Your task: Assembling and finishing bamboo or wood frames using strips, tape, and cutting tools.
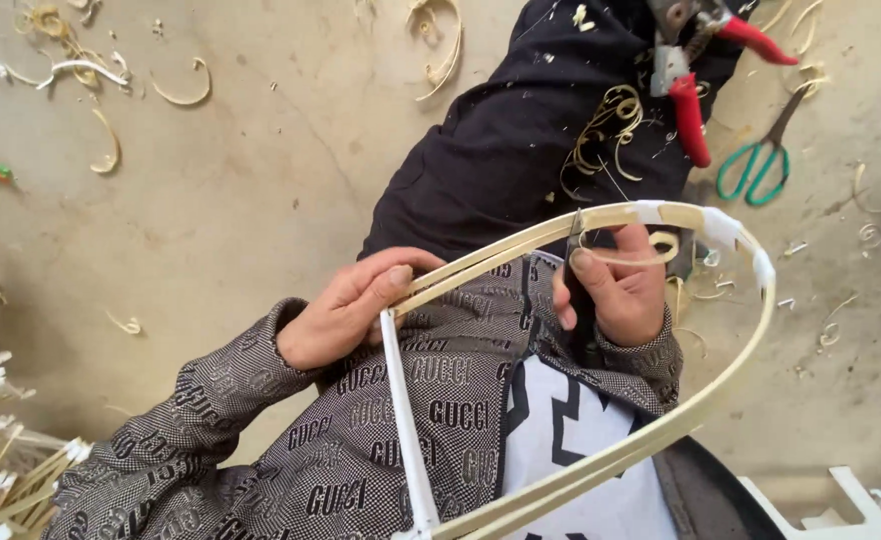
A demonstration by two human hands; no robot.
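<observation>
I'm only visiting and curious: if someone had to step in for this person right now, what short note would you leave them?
Left hand: grips the bent bamboo frame where its strips meet a white-wrapped crossbar.
Right hand: holds a small blade against the top strip; a shaving curls off there.
White tape already binds the bend.
Red-handled pruners lie on the lap, green scissors on the floor.
How much shaving is left can't be told.

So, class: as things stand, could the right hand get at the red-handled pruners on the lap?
Probably yes, once it lets go. The right hand is gripping a blade against the bamboo frame. The pruners lie just beyond on the dark trousers, with only the frame's rim between.
</observation>
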